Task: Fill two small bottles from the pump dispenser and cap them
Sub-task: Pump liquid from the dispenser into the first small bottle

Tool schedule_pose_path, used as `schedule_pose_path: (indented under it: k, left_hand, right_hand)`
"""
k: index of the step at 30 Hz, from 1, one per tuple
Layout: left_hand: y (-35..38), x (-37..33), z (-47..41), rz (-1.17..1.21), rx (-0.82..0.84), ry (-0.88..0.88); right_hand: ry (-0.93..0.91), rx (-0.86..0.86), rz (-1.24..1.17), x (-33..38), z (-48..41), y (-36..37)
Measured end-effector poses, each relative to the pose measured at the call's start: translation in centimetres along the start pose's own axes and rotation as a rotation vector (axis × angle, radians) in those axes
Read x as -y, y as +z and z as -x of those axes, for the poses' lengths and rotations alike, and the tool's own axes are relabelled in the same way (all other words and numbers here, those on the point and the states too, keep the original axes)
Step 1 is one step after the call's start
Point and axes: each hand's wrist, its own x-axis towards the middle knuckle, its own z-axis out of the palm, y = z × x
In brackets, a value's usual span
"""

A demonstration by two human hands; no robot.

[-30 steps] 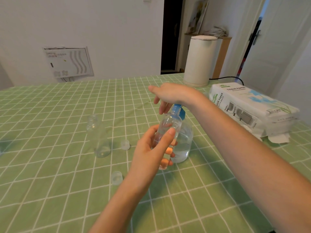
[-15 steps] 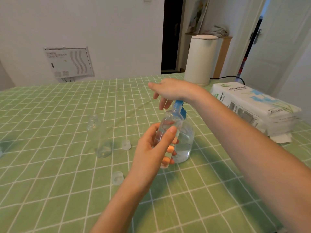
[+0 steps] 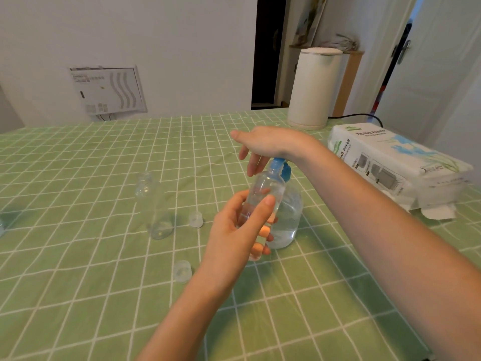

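My left hand (image 3: 242, 227) grips a small clear plastic bottle (image 3: 264, 194), thumb across its near side and fingers (image 3: 265, 231) curled round the far side. The bottle's long axis leans: base towards me, open neck up and away to the right. There it meets the blue pump head (image 3: 279, 165) of the clear round pump dispenser (image 3: 289, 217), which stands on the green checked tabletop (image 3: 78, 256) just behind the bottle.

My right hand (image 3: 270, 144) lies over that pump head, palm on top, its fingers (image 3: 253, 165) straight and hanging loose to the left, gripping nothing. The press, I judge, goes straight down from the right hand, so the neck must sit directly under the spout tip. I cannot tell whether the tip is inside the neck or only touching it.

Well apart to the left, a second small clear bottle (image 3: 153, 204) stands upright and uncapped. One translucent round cap (image 3: 195, 219) lies between it and my left hand, and another translucent cap (image 3: 182, 270) lies nearer me.
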Motion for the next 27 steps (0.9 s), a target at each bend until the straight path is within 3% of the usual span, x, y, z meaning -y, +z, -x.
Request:
schedule_pose_path:
  k: [12,27]
  left_hand:
    - [-0.2,-0.7,-0.2,0.004,0.017,0.034]
    - [-0.3,-0.3,0.1,-0.010,0.012,0.003]
  right_hand:
    - [-0.042,-0.109,-0.043,0.4,0.1,-1.2]
    - [-0.018,-0.026,-0.032,-0.1,0.1,0.0]
